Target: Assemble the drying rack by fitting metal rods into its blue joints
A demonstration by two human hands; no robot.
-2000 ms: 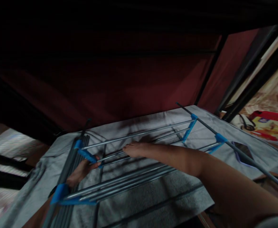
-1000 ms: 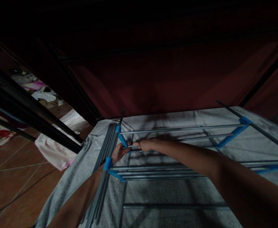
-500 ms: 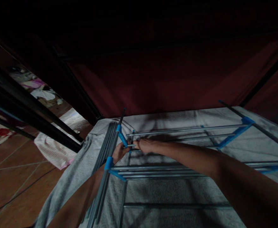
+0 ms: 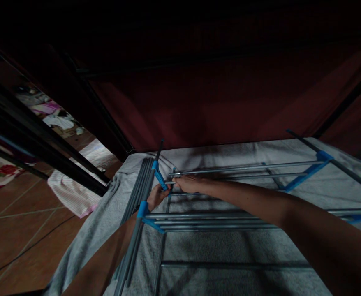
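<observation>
A rack of grey metal tubes [image 4: 245, 167] joined by blue plastic brackets lies on a grey blanket. My left hand [image 4: 157, 196] is closed around the lower end of a slanted blue bracket [image 4: 159, 176] at the rack's left side. Close beside it, my right hand [image 4: 185, 183] grips a metal tube near its left end, which points at that bracket. The fingertips of both hands are partly hidden. Nearer to me, another blue bracket [image 4: 142, 209] sits on the left upright, with several parallel tubes running right from it.
Several loose tubes [image 4: 137, 185] lie bundled along the left side on the blanket [image 4: 223, 246]. Dark bed posts [image 4: 54, 148] and a dark red panel [image 4: 214, 111] bound the left and back. A striped cloth [image 4: 72, 185] lies on the tiled floor.
My right hand has shifted slightly up and left with the tube, whose end has risen along the bracket. My left hand stays at the bracket. The view has moved a little.
</observation>
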